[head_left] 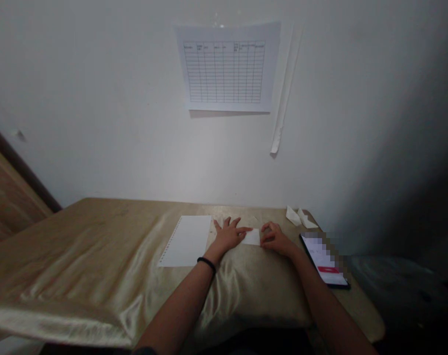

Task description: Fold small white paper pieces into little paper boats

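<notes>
A small white piece of paper (252, 237), looking folded, lies on the cloth-covered table between my hands. My left hand (229, 234) rests on its left side with the fingers spread, one finger reaching along the paper's upper edge. A dark band circles that wrist. At the paper's right edge is my right hand (276, 238), its fingers curled with thumb and fingertips pinching the edge. Left of my left hand lies a white sheet of loose-leaf paper (189, 241) with holes along its left side.
Folded white paper pieces (300, 218) sit at the table's back right corner. A tablet (323, 261) with a lit screen lies near the right edge. Shiny beige cloth (98, 256) covers the table. On the wall behind hang a printed table sheet (225, 69) and a paper strip (285, 93).
</notes>
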### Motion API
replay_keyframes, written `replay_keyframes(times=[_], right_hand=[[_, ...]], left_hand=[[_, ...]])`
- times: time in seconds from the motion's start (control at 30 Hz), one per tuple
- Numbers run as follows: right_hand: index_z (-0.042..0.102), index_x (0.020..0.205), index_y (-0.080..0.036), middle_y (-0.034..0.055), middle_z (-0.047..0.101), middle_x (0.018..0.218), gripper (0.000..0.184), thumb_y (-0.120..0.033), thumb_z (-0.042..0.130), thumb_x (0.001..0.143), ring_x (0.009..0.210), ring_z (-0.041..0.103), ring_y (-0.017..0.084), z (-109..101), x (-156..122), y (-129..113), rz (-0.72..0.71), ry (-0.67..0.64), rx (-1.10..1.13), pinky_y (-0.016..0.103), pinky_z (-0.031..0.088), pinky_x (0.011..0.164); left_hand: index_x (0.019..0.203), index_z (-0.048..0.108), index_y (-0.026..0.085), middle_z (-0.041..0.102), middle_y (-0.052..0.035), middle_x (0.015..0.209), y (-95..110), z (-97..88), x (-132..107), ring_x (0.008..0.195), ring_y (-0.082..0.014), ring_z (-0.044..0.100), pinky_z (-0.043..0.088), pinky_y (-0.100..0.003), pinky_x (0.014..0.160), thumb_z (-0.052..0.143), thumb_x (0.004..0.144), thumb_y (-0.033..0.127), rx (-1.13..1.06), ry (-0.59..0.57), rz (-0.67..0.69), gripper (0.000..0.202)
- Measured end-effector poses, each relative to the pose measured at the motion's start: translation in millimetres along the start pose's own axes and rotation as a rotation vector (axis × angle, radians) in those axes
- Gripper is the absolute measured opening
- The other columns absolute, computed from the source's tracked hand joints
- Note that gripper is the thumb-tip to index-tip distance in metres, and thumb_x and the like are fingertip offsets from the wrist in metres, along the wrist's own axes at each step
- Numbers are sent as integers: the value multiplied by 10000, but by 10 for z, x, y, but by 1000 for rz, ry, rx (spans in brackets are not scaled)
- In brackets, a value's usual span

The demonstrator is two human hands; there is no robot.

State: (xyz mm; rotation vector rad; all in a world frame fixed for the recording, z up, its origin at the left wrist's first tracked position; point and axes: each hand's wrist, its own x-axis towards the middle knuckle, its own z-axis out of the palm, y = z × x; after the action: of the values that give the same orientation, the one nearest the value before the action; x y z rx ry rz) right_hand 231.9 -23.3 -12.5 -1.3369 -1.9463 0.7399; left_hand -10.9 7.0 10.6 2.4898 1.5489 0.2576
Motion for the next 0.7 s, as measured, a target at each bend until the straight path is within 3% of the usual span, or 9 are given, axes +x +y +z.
replay_keyframes(times=[0.17, 0.4, 0.53, 0.7], right_hand=[[760, 796, -231, 67, 616, 1101, 64, -262, 716, 760, 1151, 523, 243, 27, 5, 46, -50, 102, -50, 433, 387, 1086], [777, 1030, -275, 72, 605, 1124, 271, -212, 704, 777, 1187, 493, 248, 49, 13, 33, -77, 150, -165, 442, 368, 1107], [759, 1121, -299, 78, 601, 1161, 364, -289, 770, 758, 1182, 489, 262, 109, 24, 14, -81, 140, -244, 451, 371, 1103], [763, 1119, -288, 90, 598, 1167, 352, -337, 778, 772, 1188, 490, 275, 175, 60, 87, -54, 190, -299, 444, 401, 1080]], left_hand=[[1315, 602, 496, 450, 1, 1556, 15, 57, -5, 1463, -405, 278, -7, -859, 1048, 494, 965, 487, 27, 103, 5, 366], [1209, 660, 357, 512, -27, 1505, 15, 58, -14, 1425, -390, 335, 5, -853, 1063, 579, 912, 508, 26, 188, 19, 342], [1205, 647, 336, 512, -17, 1512, 27, 35, -20, 1417, -372, 355, 36, -831, 1091, 600, 903, 492, 1, 183, 37, 342], [1169, 675, 332, 512, -15, 1514, 14, 20, -11, 1416, -373, 357, 79, -819, 1098, 601, 896, 554, -45, 140, 72, 359]])
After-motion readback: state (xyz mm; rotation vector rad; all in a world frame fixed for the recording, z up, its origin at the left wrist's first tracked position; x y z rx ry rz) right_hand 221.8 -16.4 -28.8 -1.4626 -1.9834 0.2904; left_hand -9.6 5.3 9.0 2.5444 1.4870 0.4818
